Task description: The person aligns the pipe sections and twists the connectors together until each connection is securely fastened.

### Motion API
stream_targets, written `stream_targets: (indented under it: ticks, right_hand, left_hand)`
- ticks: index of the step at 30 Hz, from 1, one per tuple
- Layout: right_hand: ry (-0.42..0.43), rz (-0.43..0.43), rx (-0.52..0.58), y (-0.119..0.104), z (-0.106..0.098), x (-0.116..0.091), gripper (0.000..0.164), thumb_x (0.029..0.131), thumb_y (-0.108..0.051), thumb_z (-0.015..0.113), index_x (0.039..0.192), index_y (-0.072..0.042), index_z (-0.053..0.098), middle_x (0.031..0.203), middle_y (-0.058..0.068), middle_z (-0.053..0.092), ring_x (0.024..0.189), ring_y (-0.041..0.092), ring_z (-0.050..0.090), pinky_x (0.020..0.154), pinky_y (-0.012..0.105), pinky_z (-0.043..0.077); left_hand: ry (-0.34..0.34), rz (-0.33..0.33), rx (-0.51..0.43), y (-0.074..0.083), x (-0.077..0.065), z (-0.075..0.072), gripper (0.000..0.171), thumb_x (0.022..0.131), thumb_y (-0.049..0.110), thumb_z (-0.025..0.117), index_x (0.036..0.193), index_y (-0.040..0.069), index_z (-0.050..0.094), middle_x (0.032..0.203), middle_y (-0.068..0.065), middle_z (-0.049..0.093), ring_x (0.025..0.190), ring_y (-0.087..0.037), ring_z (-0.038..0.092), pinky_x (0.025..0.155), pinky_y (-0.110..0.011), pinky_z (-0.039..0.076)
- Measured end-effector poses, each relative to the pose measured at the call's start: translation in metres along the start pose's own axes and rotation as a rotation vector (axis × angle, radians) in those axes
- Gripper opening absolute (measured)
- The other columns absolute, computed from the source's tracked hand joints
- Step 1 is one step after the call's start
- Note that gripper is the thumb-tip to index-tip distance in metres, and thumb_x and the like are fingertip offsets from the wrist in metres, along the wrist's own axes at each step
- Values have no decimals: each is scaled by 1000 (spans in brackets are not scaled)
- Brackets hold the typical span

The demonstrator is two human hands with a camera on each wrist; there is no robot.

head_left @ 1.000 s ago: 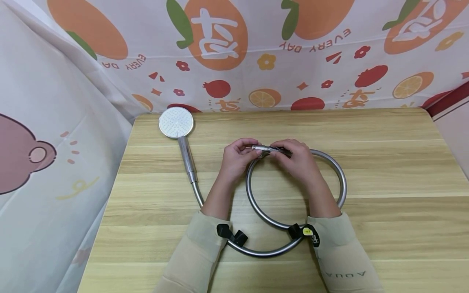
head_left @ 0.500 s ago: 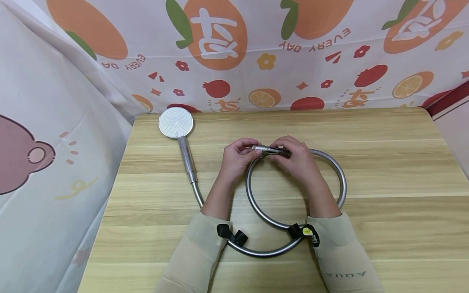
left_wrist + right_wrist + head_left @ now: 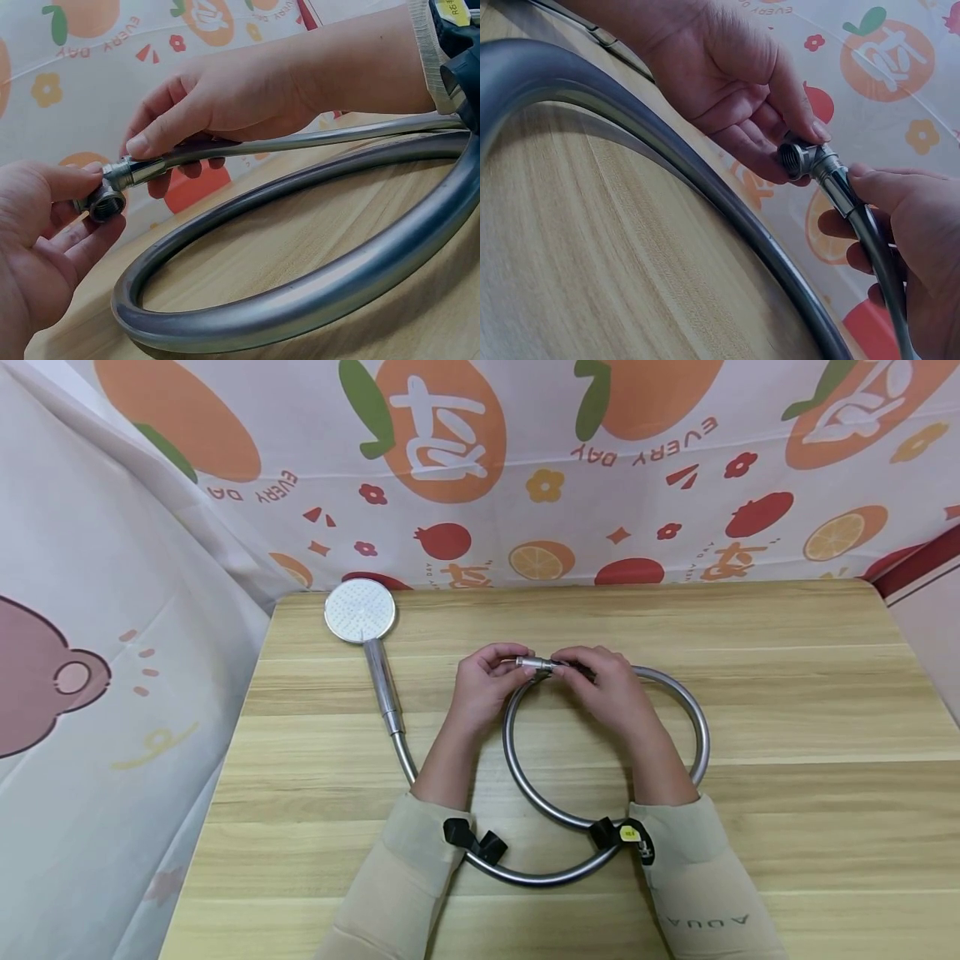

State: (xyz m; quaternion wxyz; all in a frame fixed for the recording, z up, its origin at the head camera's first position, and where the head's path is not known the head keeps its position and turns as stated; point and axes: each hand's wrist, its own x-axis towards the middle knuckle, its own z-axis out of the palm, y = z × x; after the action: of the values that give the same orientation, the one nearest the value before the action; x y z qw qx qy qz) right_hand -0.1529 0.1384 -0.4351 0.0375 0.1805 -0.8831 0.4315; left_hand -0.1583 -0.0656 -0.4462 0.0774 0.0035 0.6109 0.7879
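Note:
My left hand (image 3: 483, 685) pinches a small metal threaded pipe fitting (image 3: 106, 202) between thumb and fingers. In the right wrist view, the fitting's round open end (image 3: 791, 159) shows inner threads. Thumb and fingers of my right hand (image 3: 611, 685) grip the metal end nut (image 3: 836, 189) of a grey shower hose (image 3: 701, 727), right against the fitting. How far the nut sits on the threads cannot be seen. The hose loops on the table below both hands and runs left, partly under the left forearm, to a shower head (image 3: 360, 610) lying spray face up.
The wooden table (image 3: 810, 710) carries the hose loop and shower head. A fruit-print cloth (image 3: 622, 493) hangs along its back edge. Another pale cloth (image 3: 135, 568) hangs at the left. Black straps with small cameras (image 3: 476, 839) sit on both sleeve cuffs.
My right fingers lift off the nut half a second ago, showing more of it, and now grip around it again nearer the fitting. The left hand, fitting and shower head stay put.

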Motion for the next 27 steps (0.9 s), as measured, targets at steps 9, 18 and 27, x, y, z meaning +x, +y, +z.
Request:
stream_targets:
  ticks: [9,18,27]
  right_hand:
    - [-5,-7,54,1,1,2,27,82,-13,80,105,-20,68,113,-6,66,106,15,60,99,40,47]
    - [-2,0,28,2,0,2,19,89,-21,74,107,-18,70,103,-3,70,95,14,60,86,34,49]
    - [-2,-4,22,1,0,1,20,95,-28,66,111,-17,71,101,-2,72,91,15,59,85,36,45]
  left_hand:
    - [13,-3,2,-1,0,1,25,85,-7,70,110,-5,64,106,-13,70,95,-16,71,85,-28,61]
    - [2,8,-17,-3,1,0,24,85,-9,70,108,-4,65,107,-14,70,96,-16,71,86,-29,61]
    - [-2,15,-5,-2,1,0,24,84,-10,71,106,-3,66,106,-12,71,95,-16,71,85,-28,61]
